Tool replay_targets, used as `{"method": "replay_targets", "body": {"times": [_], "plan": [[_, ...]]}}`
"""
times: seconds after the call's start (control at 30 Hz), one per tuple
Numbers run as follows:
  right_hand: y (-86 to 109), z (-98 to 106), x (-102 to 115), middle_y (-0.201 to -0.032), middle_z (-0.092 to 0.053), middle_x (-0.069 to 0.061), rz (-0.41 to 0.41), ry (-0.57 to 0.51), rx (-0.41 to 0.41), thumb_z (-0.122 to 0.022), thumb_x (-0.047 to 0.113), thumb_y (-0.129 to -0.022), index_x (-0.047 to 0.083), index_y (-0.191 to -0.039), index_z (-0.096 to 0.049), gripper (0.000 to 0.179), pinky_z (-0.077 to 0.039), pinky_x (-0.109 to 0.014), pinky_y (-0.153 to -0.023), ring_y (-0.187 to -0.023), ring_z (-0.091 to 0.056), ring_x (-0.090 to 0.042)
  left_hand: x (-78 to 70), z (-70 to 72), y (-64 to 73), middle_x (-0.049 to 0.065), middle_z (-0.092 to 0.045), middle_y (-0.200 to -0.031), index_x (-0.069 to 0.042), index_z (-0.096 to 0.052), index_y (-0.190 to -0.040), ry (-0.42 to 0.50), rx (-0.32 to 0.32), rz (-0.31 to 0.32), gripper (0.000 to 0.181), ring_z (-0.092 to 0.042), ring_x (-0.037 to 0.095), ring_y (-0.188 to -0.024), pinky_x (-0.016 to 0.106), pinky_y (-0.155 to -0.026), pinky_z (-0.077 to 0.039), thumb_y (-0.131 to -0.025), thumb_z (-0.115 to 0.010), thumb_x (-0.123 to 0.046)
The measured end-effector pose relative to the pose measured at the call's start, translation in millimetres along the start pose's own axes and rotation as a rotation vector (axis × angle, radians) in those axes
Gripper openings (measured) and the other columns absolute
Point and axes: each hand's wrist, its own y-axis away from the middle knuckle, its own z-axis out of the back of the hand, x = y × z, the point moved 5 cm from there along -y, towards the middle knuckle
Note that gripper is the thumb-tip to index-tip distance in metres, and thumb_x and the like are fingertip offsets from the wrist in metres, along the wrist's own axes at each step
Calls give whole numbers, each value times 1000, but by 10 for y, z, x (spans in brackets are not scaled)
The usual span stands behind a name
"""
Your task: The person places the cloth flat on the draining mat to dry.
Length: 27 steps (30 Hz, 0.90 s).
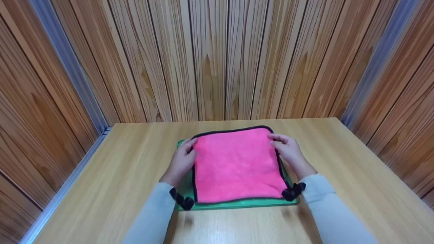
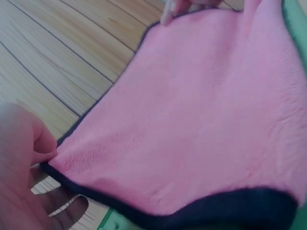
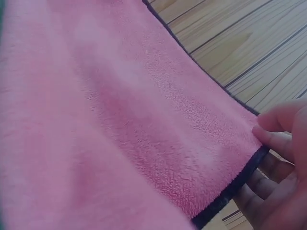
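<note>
A pink plush cloth (image 1: 237, 166) with a black edging is spread between my two hands, over a green tray (image 1: 237, 204). My left hand (image 1: 181, 161) pinches its far left corner between thumb and fingers; in the left wrist view the thumb lies on the pink face and other fingers sit behind the edge. At the far right corner my right hand (image 1: 288, 150) pinches the cloth, with fingers (image 3: 273, 139) on top and others under the black border. The cloth's far edge is raised, and its near edge droops over the tray, covering most of it.
Beneath the tray is a light wooden table (image 1: 135, 169). Wood-plank panels (image 1: 210, 61) stand behind it and on both sides, with metal strips (image 1: 67, 57) at the corners. Black wrist straps (image 1: 183, 200) hang at both cuffs.
</note>
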Motion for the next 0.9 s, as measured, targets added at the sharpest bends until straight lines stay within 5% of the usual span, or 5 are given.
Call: {"method": "replay_targets", "body": {"times": [0.2,0.33,0.6,0.7,0.9], "plan": [[-221,-32,-23,-173,-48,-30,-29,44,14,-55,13,-116,-5,-162,-55,49,-43,-44,-132,-162,-45,-38,-80,-27,-247,17,-28,-188,-6,-46,-171,-77,9,-20,56,-24,40,-177,54,-144,-24,-116,-49,-15],[-337,-95,-125,-171,-50,-28,-98,117,42,-55,16,-116,-4,-161,-56,49,-49,-38,-119,-144,-57,-32,-66,-73,-386,20,-29,-187,-3,-43,-172,-140,46,-10,58,-25,40,-176,54,-144,-25,-116,-50,-15],[-433,-172,-277,-171,-49,-30,-184,331,160,-56,20,-115,-3,-158,-59,49,-39,-53,-136,-161,-45,-41,87,-177,-352,18,-54,-172,-4,-60,-161,-102,124,175,49,-51,31,-156,53,-137,-41,-114,-54,-16],[-434,-170,-288,-173,-46,-30,-194,329,166,-55,20,-116,-3,-160,-57,50,-34,-57,-140,-166,-40,-45,166,-155,-393,14,-72,-123,-1,-75,-124,-142,101,227,27,-64,24,-111,41,-105,-58,-113,-55,-17],[-411,-178,-296,-175,-43,-31,-186,345,169,-55,19,-115,-4,-162,-55,52,-34,-57,-140,-168,-37,-45,525,-87,-687,-2,-37,-70,-15,-44,-72,-144,85,178,39,-37,17,-65,34,-65,-33,-110,-54,-21]]}}
